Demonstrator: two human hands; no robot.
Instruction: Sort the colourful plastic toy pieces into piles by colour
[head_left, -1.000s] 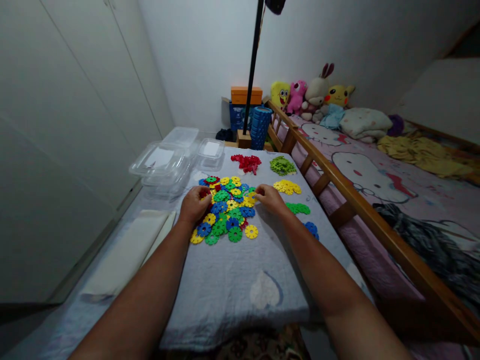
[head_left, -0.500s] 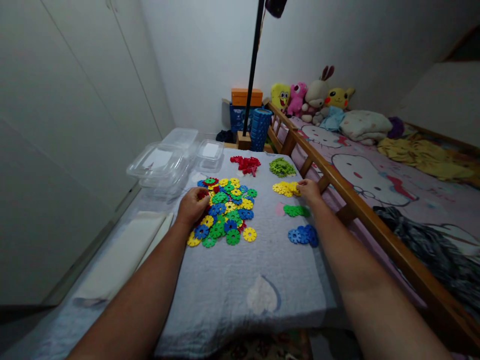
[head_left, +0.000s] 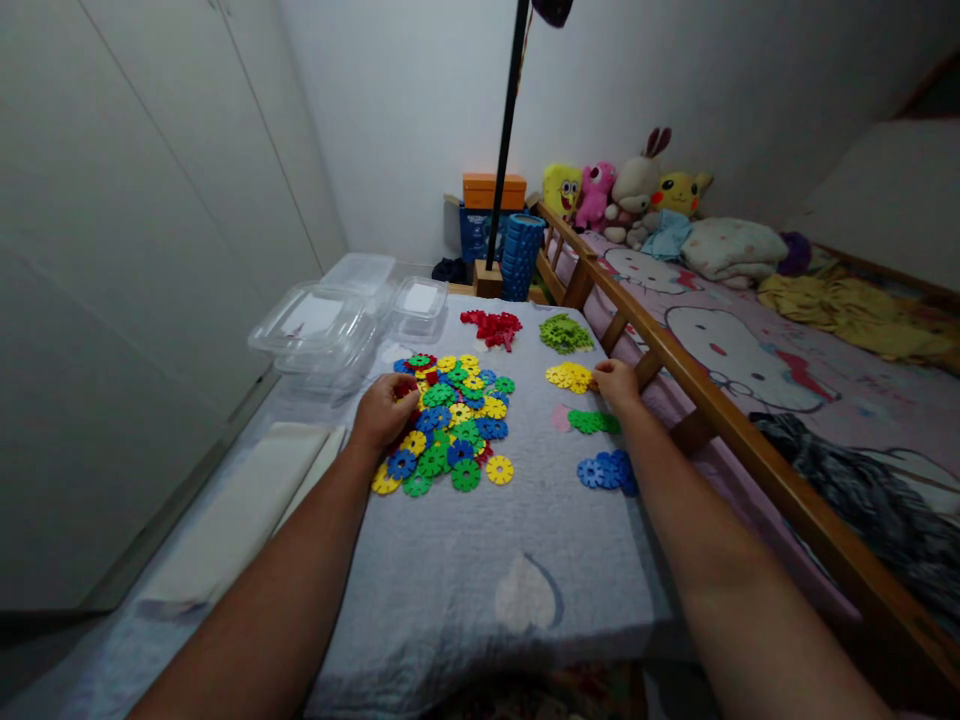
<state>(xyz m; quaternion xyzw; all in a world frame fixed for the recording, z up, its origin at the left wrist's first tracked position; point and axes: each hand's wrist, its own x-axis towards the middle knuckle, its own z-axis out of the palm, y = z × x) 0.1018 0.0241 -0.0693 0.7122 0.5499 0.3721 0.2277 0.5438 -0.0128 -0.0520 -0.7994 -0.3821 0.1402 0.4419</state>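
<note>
Right hand (head_left: 618, 384) moved to yellow discs (head_left: 570, 377), both grips (head_left: 384, 405) unclear, clear containers (head_left: 330, 352) showing paper (head_left: 315, 316)

Within 1 second, the right hand (head_left: 617, 384) has crossed from the mixed pile (head_left: 454, 428) to the yellow discs (head_left: 568, 377) (at their right end)

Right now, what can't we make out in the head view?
All in the head view:
Left hand: its own fingers hide whether it grips a piece from the mixed pile.
Right hand: fingers hide any disc pinched at the yellow pile.
Blue pile: right end blocked by the right forearm.
White label: print too small.
Dark fixture: cut off by the top edge.
</note>
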